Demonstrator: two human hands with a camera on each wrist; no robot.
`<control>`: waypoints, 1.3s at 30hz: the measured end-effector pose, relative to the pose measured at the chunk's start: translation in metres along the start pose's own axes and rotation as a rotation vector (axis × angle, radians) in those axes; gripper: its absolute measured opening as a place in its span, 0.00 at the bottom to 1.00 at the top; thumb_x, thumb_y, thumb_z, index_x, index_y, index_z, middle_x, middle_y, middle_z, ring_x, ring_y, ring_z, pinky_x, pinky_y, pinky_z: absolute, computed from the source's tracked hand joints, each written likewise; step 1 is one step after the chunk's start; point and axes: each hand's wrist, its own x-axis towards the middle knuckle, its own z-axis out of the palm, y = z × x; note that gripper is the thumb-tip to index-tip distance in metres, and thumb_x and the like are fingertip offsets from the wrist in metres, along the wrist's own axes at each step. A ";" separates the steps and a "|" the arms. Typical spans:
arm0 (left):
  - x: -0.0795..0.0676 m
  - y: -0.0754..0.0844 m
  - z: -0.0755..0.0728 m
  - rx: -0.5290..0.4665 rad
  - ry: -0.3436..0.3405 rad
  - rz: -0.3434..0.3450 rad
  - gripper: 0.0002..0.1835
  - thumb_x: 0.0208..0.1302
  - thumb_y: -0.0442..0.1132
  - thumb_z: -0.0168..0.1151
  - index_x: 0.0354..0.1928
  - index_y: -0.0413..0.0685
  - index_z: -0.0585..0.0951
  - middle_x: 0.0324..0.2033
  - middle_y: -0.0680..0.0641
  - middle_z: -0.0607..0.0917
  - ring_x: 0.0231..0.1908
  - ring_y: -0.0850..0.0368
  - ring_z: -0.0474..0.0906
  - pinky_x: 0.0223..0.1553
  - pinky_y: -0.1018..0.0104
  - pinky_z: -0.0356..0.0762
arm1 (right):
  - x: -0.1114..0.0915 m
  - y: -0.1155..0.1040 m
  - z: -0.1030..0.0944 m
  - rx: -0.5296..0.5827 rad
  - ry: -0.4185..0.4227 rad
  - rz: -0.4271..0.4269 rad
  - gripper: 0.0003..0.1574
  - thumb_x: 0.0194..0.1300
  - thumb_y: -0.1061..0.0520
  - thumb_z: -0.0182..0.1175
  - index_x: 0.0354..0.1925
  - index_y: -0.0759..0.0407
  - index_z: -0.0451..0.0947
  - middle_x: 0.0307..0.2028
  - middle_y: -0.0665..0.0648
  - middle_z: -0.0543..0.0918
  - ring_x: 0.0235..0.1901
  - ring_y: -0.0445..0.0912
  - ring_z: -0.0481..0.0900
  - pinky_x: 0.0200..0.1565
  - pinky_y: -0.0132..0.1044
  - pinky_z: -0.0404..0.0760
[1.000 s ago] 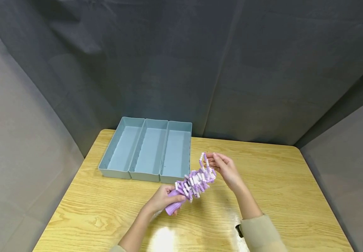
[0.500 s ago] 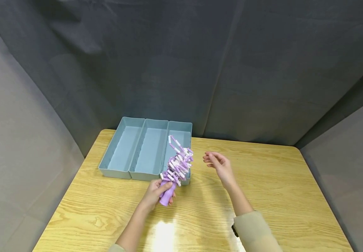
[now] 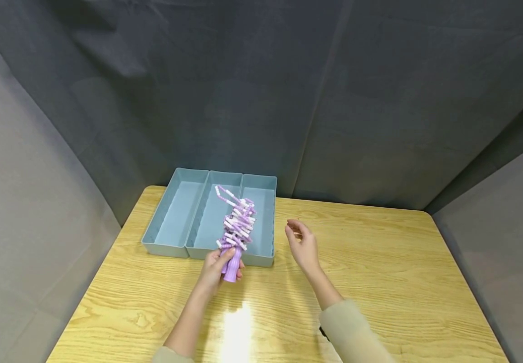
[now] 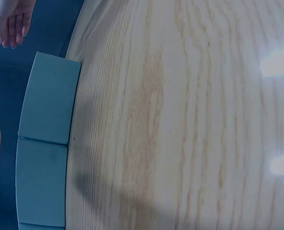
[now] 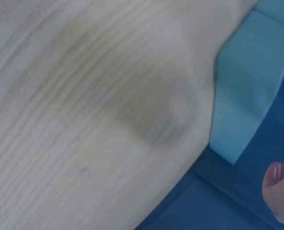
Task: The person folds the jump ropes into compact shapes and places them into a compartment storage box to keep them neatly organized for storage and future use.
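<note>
Beaded purple-and-white skipping rope (image 3: 236,222), bundled around smooth purple plastic handles (image 3: 233,267), gripped by the left hand (image 3: 218,264) above the grey-blue three-compartment plastic tray (image 3: 171,249). Right hand (image 3: 302,244), at three o'clock, loosely spread, holds nothing above the glossy wood-grain table (image 3: 379,282).

The head view looks forward and down from above; both wrist views sit close over the pale wooden table (image 3: 379,282); all share the blue-grey three-compartment plastic tray (image 3: 166,249).
</note>
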 end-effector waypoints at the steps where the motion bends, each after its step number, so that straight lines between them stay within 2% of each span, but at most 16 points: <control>1: 0.001 0.000 -0.001 -0.003 0.016 0.000 0.11 0.71 0.33 0.40 0.38 0.35 0.73 0.21 0.46 0.82 0.18 0.59 0.79 0.24 0.65 0.82 | 0.000 0.006 0.004 -0.027 0.008 -0.020 0.15 0.65 0.59 0.54 0.49 0.65 0.75 0.44 0.62 0.79 0.43 0.51 0.77 0.45 0.44 0.78; 3: 0.003 0.001 -0.003 -0.007 0.049 0.001 0.10 0.71 0.33 0.41 0.38 0.39 0.74 0.21 0.47 0.82 0.18 0.59 0.79 0.24 0.65 0.82 | 0.000 0.011 0.012 -0.058 0.012 -0.041 0.16 0.65 0.60 0.54 0.49 0.66 0.75 0.45 0.62 0.79 0.44 0.53 0.76 0.46 0.46 0.78; 7: 0.007 0.001 -0.009 -0.018 0.106 0.008 0.10 0.71 0.34 0.41 0.40 0.39 0.73 0.21 0.47 0.82 0.17 0.59 0.79 0.24 0.66 0.82 | -0.002 0.017 0.023 -0.139 0.010 -0.073 0.18 0.64 0.60 0.55 0.50 0.68 0.73 0.46 0.64 0.78 0.45 0.57 0.75 0.46 0.49 0.77; 12: 0.012 0.001 -0.016 -0.015 0.171 0.009 0.09 0.71 0.35 0.43 0.39 0.38 0.73 0.20 0.47 0.82 0.17 0.58 0.78 0.24 0.65 0.82 | -0.004 0.022 0.034 -0.256 -0.001 -0.046 0.22 0.64 0.56 0.56 0.53 0.67 0.71 0.47 0.64 0.77 0.46 0.56 0.75 0.47 0.48 0.77; 19: 0.022 0.004 -0.023 -0.015 0.223 0.017 0.09 0.70 0.35 0.45 0.37 0.36 0.72 0.20 0.46 0.82 0.17 0.57 0.79 0.22 0.66 0.81 | -0.005 0.031 0.043 -0.383 -0.024 -0.014 0.27 0.65 0.53 0.55 0.57 0.67 0.67 0.49 0.63 0.75 0.50 0.55 0.73 0.51 0.46 0.76; 26: 0.035 0.011 -0.029 0.018 0.288 0.045 0.11 0.68 0.38 0.50 0.38 0.33 0.73 0.19 0.46 0.82 0.17 0.57 0.79 0.23 0.65 0.82 | -0.003 0.034 0.047 -0.564 -0.053 -0.078 0.28 0.64 0.52 0.56 0.56 0.69 0.66 0.49 0.66 0.74 0.50 0.58 0.73 0.53 0.47 0.74; 32: 0.049 0.012 -0.042 0.051 0.320 0.047 0.17 0.67 0.40 0.52 0.42 0.26 0.72 0.20 0.45 0.82 0.18 0.57 0.80 0.25 0.64 0.82 | -0.002 0.036 0.050 -0.766 -0.117 -0.081 0.32 0.65 0.46 0.53 0.58 0.66 0.64 0.50 0.64 0.72 0.49 0.56 0.72 0.51 0.48 0.74; 39: 0.069 0.004 -0.062 0.039 0.394 0.018 0.19 0.64 0.43 0.56 0.41 0.27 0.73 0.18 0.46 0.82 0.17 0.56 0.79 0.23 0.65 0.82 | 0.000 0.038 0.052 -0.875 -0.192 -0.046 0.33 0.64 0.42 0.50 0.59 0.62 0.63 0.52 0.62 0.71 0.50 0.55 0.71 0.50 0.48 0.74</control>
